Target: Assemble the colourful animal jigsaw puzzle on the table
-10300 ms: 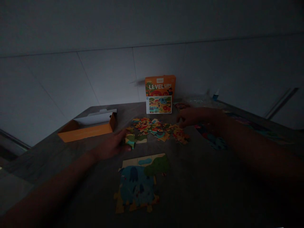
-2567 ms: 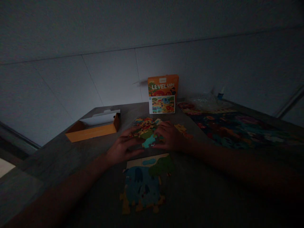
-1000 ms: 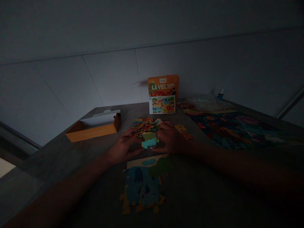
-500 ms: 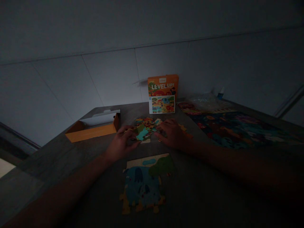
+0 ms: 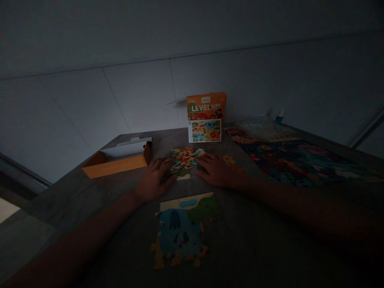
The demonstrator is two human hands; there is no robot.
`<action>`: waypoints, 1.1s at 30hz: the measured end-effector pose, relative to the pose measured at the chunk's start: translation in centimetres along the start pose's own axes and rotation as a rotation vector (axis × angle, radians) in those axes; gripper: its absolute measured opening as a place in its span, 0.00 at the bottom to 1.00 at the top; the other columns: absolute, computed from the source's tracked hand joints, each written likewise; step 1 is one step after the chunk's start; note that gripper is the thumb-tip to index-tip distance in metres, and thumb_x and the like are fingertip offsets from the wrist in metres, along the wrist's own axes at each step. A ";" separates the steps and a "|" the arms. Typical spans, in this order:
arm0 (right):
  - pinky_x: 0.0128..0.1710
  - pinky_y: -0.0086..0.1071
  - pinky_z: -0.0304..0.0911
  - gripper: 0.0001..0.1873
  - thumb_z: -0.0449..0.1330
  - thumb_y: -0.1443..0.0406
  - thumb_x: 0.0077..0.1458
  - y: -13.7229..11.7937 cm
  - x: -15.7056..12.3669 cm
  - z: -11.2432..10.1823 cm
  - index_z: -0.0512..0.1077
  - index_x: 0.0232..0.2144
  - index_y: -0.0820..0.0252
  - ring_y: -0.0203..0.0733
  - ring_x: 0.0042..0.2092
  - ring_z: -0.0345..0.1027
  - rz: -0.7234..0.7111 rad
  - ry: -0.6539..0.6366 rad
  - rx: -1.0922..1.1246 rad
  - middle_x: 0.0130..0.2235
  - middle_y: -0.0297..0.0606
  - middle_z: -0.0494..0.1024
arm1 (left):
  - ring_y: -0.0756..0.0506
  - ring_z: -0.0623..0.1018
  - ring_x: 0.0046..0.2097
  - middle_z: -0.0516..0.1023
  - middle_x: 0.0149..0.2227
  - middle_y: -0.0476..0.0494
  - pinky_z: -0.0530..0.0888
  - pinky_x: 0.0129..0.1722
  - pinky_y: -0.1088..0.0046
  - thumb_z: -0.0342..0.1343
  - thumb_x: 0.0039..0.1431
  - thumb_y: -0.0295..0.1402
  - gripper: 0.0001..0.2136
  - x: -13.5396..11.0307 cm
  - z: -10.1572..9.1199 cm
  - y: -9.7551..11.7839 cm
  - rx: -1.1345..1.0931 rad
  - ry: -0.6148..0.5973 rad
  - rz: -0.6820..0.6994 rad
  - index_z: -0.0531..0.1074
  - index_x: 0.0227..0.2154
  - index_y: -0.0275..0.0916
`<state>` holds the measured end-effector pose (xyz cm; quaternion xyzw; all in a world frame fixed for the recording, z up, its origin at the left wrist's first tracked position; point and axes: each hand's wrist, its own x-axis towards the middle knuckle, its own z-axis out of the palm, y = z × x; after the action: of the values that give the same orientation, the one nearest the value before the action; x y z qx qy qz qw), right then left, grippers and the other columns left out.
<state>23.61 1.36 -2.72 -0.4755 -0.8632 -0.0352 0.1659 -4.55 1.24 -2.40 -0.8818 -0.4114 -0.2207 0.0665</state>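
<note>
A pile of loose jigsaw pieces (image 5: 185, 157) lies on the grey table between my hands. My left hand (image 5: 155, 179) rests at the pile's left side, palm down with fingers stretched out. On the right, my right hand (image 5: 215, 170) lies flat with its fingertips at the pile's edge; neither hand visibly holds a piece. Closer to me is a joined puzzle section (image 5: 181, 232) showing blue elephants and a green tree. A few orange pieces (image 5: 230, 161) sit just beyond my right hand, partly hidden by it.
An orange box tray (image 5: 118, 166) stands at the left. Against the wall leans an orange puzzle box (image 5: 206, 105) with a picture card (image 5: 205, 131) before it. A dark puzzle (image 5: 295, 162), clear plastic wrap (image 5: 256, 126) and a small bottle (image 5: 279, 118) are at the right.
My left hand has let go of the green and turquoise piece it held up and now lies flat by the pile. My right hand's fingers have lowered and spread.
</note>
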 end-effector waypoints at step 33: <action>0.57 0.46 0.58 0.09 0.59 0.68 0.58 0.2 0.2 -0.4 0.74 0.41 0.64 0.49 0.48 0.68 -0.218 0.159 0.177 0.43 0.46 0.78 | 0.31 0.63 0.66 0.60 0.66 0.31 0.66 0.61 0.42 0.52 0.68 0.42 0.19 -0.1 -0.5 0.5 -0.111 -0.173 0.154 0.72 0.57 0.41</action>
<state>23.76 1.56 -2.32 -0.3581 -0.8936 -0.0142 0.2703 -4.38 0.65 -1.95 -0.9288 -0.3340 -0.1607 -0.0014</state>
